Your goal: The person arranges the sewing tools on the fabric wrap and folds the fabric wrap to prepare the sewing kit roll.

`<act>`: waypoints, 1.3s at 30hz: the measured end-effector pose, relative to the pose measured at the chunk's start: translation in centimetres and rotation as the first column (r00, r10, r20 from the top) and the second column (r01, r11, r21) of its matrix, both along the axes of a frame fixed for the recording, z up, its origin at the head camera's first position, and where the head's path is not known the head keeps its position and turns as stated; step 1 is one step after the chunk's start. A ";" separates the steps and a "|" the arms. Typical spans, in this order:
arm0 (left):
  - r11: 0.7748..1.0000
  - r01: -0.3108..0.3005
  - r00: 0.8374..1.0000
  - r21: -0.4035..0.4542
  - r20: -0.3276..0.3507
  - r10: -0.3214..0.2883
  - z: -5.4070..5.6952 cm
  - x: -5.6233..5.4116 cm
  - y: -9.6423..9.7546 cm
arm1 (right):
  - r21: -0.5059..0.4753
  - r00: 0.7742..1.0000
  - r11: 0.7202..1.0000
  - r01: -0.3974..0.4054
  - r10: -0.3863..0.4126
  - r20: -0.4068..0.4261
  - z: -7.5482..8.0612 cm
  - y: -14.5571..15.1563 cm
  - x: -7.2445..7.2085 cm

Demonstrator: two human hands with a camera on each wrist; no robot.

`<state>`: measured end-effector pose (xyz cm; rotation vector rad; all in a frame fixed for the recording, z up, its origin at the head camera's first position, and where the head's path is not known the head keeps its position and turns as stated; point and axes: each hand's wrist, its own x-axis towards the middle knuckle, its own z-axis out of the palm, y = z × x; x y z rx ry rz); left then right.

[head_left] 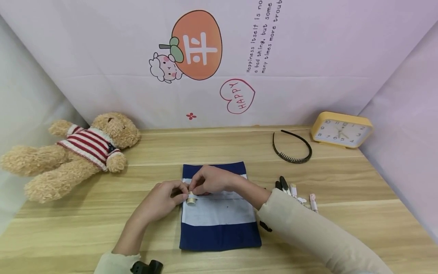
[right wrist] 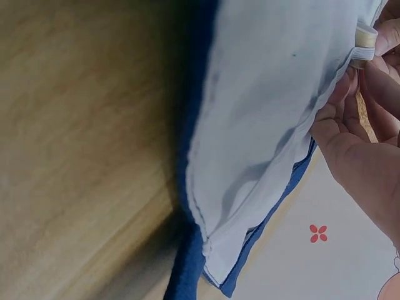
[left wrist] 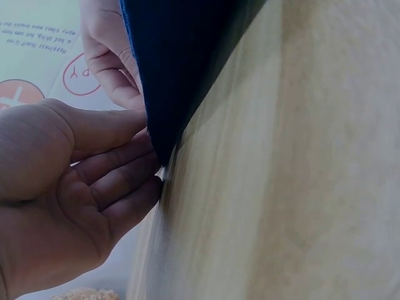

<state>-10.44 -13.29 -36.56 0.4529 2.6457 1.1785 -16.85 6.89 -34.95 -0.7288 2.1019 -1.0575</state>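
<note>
A blue-and-white cloth organizer (head_left: 219, 213) lies flat, with a narrow pale elastic strap (right wrist: 364, 54) across its middle. A small cream roll (head_left: 191, 200) sits under that strap at the left edge. My right hand (head_left: 213, 179) pinches around the roll's far end, beside the strap; its fingertips are partly hidden. At the left edge, my left hand (head_left: 164, 201) has its thumb by the roll and its other fingers beneath the cloth. The left wrist view shows this hand (left wrist: 69, 187) gripping the dark blue edge (left wrist: 169, 69).
On the left lies a teddy bear (head_left: 87, 148) in a striped sweater. A black headband (head_left: 295, 160) and a yellow clock (head_left: 342, 130) are at the back right. Pens (head_left: 284, 184) and a small pinkish-white item (head_left: 313, 202) lie beside the right forearm.
</note>
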 end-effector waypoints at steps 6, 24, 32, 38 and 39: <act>1.000 0.007 1.000 0.008 -0.011 -0.007 -0.1 0.0 -0.1 | -0.028 1.000 1.000 -0.002 0.003 0.009 -0.1 0.1 0.1; 0.976 -0.047 0.999 0.211 -0.009 0.050 0.7 0.1 0.4 | -0.098 0.990 0.985 0.141 -0.143 -0.012 1.4 7.5 -0.4; 0.984 0.013 0.999 0.180 0.028 -0.018 0.0 -0.1 0.5 | -0.094 0.971 0.968 0.231 -0.235 -0.030 1.9 13.0 -0.2; 0.983 0.107 0.994 0.150 0.017 -0.111 -0.7 -0.2 0.6 | -0.074 0.956 0.954 0.291 -0.293 -0.017 1.6 16.5 0.2; 0.982 0.120 0.992 0.147 0.012 -0.123 -0.9 -0.2 0.6 | -0.063 0.954 0.952 0.298 -0.300 -0.018 1.6 17.0 0.3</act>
